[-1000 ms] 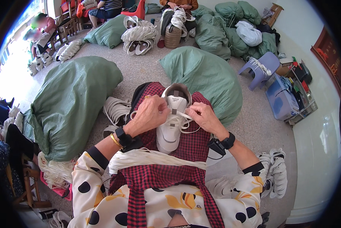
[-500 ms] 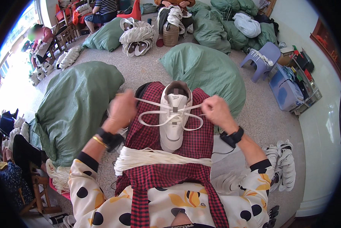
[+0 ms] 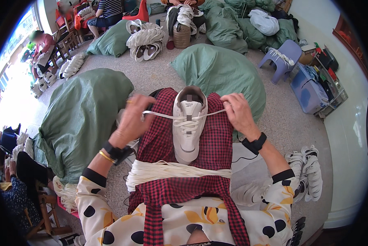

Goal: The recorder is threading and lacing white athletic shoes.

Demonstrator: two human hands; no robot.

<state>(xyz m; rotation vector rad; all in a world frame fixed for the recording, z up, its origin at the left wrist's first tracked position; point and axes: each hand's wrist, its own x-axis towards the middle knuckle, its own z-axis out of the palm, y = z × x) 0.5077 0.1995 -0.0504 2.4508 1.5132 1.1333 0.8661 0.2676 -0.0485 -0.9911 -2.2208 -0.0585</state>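
A white sneaker (image 3: 186,141) lies on my lap over a red-and-black checked apron (image 3: 214,151), its opening away from me. A flat white shoelace (image 3: 163,114) runs out from both sides of its upper eyelets. At the left, my left hand (image 3: 135,117) pinches one lace end near the thumb, slightly smeared by motion. My right hand (image 3: 240,114) has the other end between thumb and fingers, beside the sneaker's collar. Across my lap, nearer my body, stretches a bundle of loose white laces (image 3: 177,169).
Large green sacks stand ahead left (image 3: 83,110) and ahead right (image 3: 221,78). A purple stool (image 3: 288,55) with laces on it and a blue bin (image 3: 307,92) are at the right. Strung-together shoes (image 3: 311,174) lie by my right elbow. Several people sit farther back.
The two large lace loops over the sneaker are gone; the lace now stretches outward in two single strands. My right hand has shifted slightly up, its fingers more extended.
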